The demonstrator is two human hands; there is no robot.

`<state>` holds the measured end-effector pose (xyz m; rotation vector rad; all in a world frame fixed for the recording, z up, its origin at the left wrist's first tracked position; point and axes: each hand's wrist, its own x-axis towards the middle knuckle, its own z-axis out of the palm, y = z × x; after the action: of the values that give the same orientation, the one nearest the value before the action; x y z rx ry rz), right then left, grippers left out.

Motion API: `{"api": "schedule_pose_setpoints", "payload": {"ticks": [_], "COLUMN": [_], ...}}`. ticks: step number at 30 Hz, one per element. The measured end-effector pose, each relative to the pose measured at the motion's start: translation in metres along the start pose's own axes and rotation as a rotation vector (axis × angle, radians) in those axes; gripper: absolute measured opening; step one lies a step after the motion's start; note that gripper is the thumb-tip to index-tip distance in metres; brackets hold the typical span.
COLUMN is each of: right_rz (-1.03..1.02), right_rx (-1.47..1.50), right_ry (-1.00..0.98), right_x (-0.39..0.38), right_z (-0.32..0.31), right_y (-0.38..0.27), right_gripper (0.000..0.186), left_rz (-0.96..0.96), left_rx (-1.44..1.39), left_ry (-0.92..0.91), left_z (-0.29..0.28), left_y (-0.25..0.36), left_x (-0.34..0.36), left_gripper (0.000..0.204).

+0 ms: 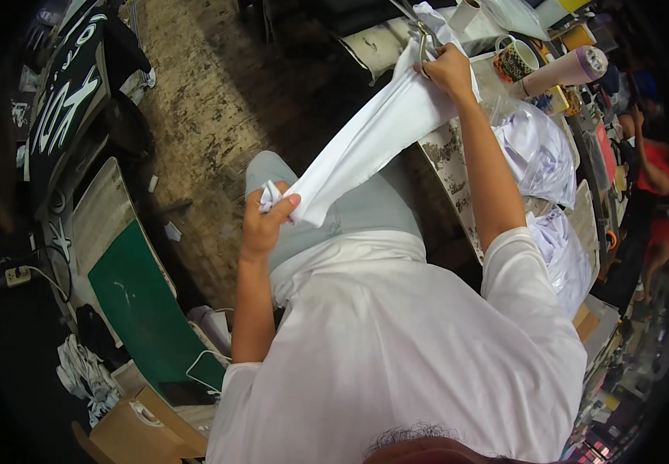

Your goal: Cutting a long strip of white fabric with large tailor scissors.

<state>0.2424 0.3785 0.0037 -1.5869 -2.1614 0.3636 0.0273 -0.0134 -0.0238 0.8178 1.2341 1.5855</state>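
A long piece of white cloth [373,143] stretches slantwise over my lap, between my two hands. Its near end is bunched in my left hand [261,224], which is closed round it above my knee. At the far end, by the table, my right hand [452,71] is closed on the metal handles of a pair of scissors [425,40]. The scissor blades point away from me, beyond the fingers. Cloth also runs under and past this hand; whether the fingers grip it too, I cannot tell.
On the table at right stand a patterned mug [514,60], a pale tumbler [563,71] and plastic bags of white cloth [535,151]. A green-topped bench [137,286] and a cardboard box [145,429] are at left. Another person [657,166] is at far right.
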Motion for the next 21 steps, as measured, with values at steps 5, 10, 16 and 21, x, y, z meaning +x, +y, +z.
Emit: {"api": "schedule_pose_setpoints", "payload": {"ticks": [5,10,16,21], "right_rz": [-0.080,-0.270,-0.329,-0.279], "right_rx": [-0.014,-0.082,-0.176,-0.106], "right_ry": [0.131,0.260,0.223,0.188], "right_x": [-0.002,-0.010,-0.005,-0.014], "right_z": [0.005,0.009,0.003,0.003], "right_y": [0.012,0.009,0.014,0.003], "right_gripper": [0.058,0.042,0.038,0.043], "left_rz": [-0.038,0.048,-0.102,-0.079], "left_rx": [-0.512,-0.339,-0.218,-0.240], "left_ry": [0.224,0.617,0.567,0.427], "left_z": [-0.023,-0.051,-0.094,-0.079], "left_y": [-0.023,-0.003,-0.010,-0.006], "left_x": [0.012,0.008,-0.011,-0.017], "left_gripper": [0.031,0.054,0.040,0.025]}}
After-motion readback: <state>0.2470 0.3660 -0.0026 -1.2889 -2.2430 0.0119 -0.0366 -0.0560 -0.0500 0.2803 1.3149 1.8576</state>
